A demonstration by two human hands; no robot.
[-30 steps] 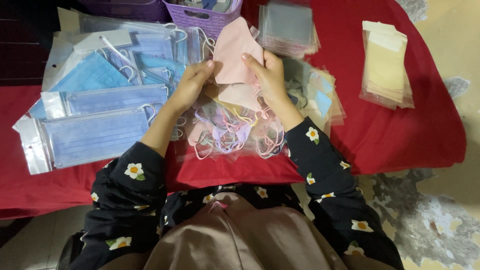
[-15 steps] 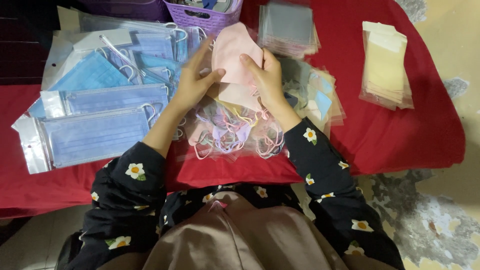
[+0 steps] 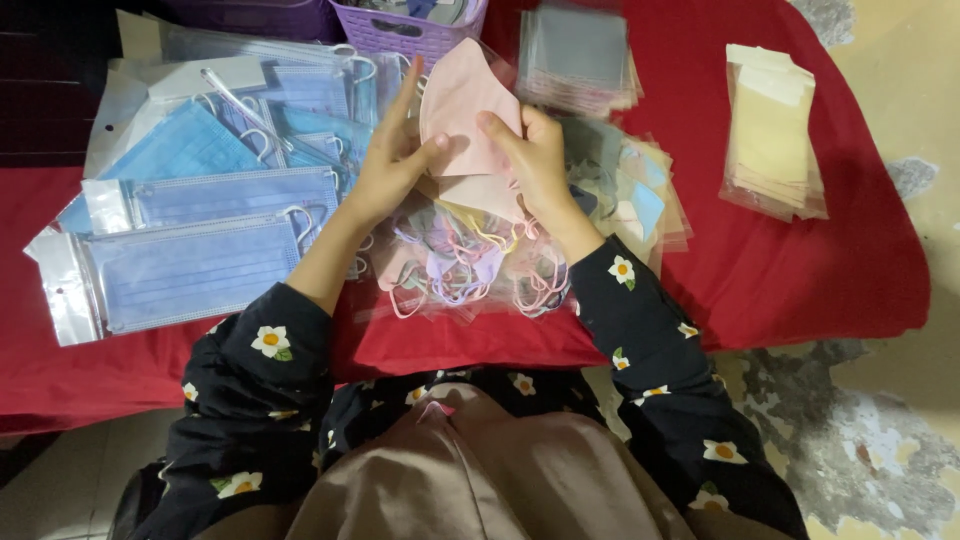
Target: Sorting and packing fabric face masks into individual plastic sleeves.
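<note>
A pale pink face mask (image 3: 462,108) in a clear plastic sleeve is held up between both hands over a red cloth (image 3: 800,270). My left hand (image 3: 392,158) grips its left edge, fingers stretched upward and thumb pressing the front. My right hand (image 3: 532,150) pinches its right side from above. Under the hands lies a loose heap of pastel masks (image 3: 460,265) with tangled ear loops, pink, lilac and cream.
Packets of blue surgical masks (image 3: 190,265) spread at the left. A purple basket (image 3: 405,25) stands at the back. A stack of grey packets (image 3: 578,55) and a stack of cream packets (image 3: 770,135) lie to the right. Bare stained floor (image 3: 890,440) is at lower right.
Both hands have closed in on the pink mask and lifted it slightly; the left fingers now point up along its edge.
</note>
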